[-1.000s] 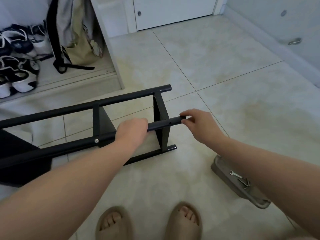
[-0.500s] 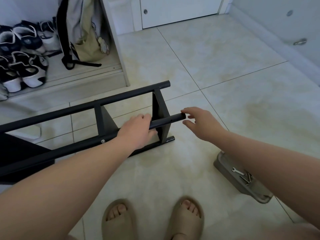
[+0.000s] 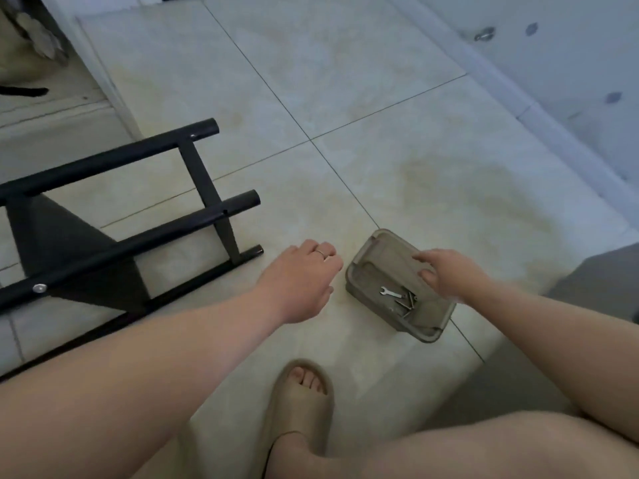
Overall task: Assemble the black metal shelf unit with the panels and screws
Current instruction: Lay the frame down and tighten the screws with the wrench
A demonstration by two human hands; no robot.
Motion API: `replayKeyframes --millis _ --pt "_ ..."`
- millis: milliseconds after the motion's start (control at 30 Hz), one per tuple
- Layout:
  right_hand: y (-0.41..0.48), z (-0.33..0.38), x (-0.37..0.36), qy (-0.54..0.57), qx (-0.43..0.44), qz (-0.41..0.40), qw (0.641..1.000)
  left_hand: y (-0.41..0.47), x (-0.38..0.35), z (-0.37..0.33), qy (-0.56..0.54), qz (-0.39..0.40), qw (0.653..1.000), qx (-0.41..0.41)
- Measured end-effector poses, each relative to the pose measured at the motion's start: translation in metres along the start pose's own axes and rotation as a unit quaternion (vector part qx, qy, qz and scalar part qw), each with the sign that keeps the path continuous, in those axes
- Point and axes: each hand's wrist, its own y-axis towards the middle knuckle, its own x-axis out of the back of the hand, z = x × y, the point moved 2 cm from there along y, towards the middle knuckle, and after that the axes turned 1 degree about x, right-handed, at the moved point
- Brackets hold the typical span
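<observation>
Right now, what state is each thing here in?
Black metal shelf frame: lying on the floor, untouched.
Grey plastic tray: open-topped, on the floor.
Small silver wrench: lying in the tray.
Metal screws: loose in the tray.
Left hand: open, empty.
Right hand: open over the tray, empty.

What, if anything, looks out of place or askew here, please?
Nothing stands out. The shelf frame lies on its side on the floor, as expected mid-assembly; the wrench and screws are inside the tray, none spilled.
</observation>
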Motion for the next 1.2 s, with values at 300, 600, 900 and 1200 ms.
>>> replayKeyframes --millis 300,600,900,1200 --pt "0.046 -0.029 -0.09 0.14 -0.058 0.012 0.988 0.084 -0.074 -0.021 -0.049 0.138 0.989 0.027" --pt "0.076 -0.03 -0.138 0.054 -0.033 0.08 0.995 0.046 -0.113 -0.022 0.001 0.064 0.997 -0.036" --pt "0.08 -0.02 -0.162 -0.068 0.009 0.11 0.992 0.025 -0.112 -0.022 0.029 0.058 0.994 -0.091" --pt "0.063 -0.02 -0.136 0.034 -0.047 0.088 0.994 0.027 -0.106 -0.038 -0.005 0.123 0.992 -0.019"
